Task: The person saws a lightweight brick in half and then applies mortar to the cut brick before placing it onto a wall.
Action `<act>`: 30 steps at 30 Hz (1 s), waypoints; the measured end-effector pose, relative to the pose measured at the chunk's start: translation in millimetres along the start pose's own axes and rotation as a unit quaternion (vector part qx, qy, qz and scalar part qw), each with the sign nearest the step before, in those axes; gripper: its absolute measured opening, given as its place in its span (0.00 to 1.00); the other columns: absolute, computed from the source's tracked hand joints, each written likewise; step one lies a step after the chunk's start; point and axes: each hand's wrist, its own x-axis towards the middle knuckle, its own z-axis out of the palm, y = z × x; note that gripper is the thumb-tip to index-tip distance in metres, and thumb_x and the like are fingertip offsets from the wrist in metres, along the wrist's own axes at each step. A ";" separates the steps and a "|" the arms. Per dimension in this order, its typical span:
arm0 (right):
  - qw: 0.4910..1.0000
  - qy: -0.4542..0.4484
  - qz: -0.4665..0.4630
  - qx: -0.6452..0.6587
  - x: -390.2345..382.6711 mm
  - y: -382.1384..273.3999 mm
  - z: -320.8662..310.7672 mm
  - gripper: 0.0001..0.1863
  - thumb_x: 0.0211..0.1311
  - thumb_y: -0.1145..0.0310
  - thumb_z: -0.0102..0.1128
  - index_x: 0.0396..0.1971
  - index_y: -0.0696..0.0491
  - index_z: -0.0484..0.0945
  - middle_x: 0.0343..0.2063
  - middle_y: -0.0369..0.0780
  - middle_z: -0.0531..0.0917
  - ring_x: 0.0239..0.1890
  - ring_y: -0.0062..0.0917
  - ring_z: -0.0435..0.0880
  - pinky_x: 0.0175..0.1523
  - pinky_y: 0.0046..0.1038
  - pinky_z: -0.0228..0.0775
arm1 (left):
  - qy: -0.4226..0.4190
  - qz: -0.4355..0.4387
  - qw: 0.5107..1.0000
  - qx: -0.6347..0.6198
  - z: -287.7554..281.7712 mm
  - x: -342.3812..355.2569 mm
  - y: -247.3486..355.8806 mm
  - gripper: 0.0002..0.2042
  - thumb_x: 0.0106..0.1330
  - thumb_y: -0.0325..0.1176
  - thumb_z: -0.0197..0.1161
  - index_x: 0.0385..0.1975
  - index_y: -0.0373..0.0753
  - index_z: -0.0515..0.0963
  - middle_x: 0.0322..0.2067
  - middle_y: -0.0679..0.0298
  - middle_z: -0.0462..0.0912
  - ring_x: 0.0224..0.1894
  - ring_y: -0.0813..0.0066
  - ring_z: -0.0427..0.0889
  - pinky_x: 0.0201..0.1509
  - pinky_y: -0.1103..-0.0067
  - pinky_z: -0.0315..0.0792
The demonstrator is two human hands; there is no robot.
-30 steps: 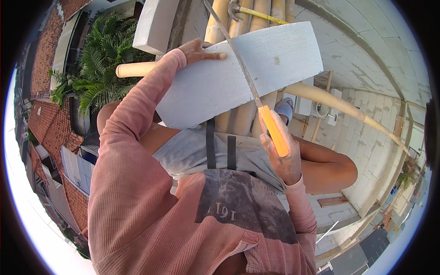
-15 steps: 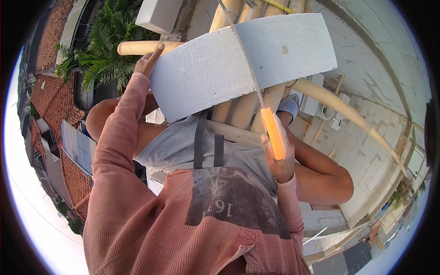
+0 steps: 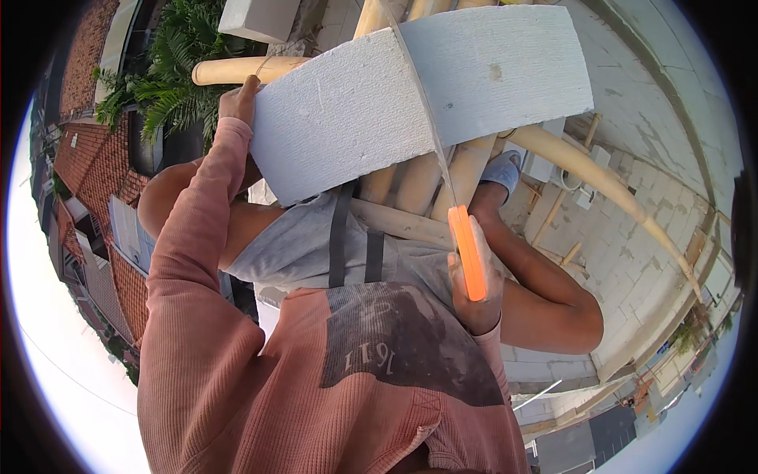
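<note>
A white lightweight concrete block (image 3: 347, 110) lies across bamboo poles in front of me. My left hand (image 3: 239, 104) is closed on its left end, thumb along the edge. In my right hand (image 3: 476, 288) is the orange handle of a handsaw (image 3: 427, 118), held close to my right thigh. The saw's thin blade runs over the block's near edge and across its middle to beyond the far edge. How deep the blade sits in the block I cannot tell.
Bamboo poles (image 3: 417, 189) under the block form the support I sit at, and a curved pole (image 3: 584, 162) stretches right. Another white block (image 3: 259, 17) is at the far left. Far below on the right is a paved floor (image 3: 632, 229); palm leaves and tiled roofs (image 3: 87, 162) are on the left.
My right hand has drawn the saw back toward my body, its handle now lower. My left hand keeps its hold on the block; the whole view has shifted slightly.
</note>
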 end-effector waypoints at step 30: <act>0.992 -0.044 -0.025 -0.112 -9.0 16.6 -9.1 0.26 0.64 0.75 0.61 0.61 0.65 0.71 0.57 0.52 0.79 0.55 0.41 0.83 0.56 0.33 0.76 | 0.010 0.002 1.000 0.000 0.9 1.3 -5.8 0.29 0.62 0.56 0.61 0.38 0.29 0.87 0.33 0.56 0.89 0.35 0.70 0.85 0.46 0.77 0.75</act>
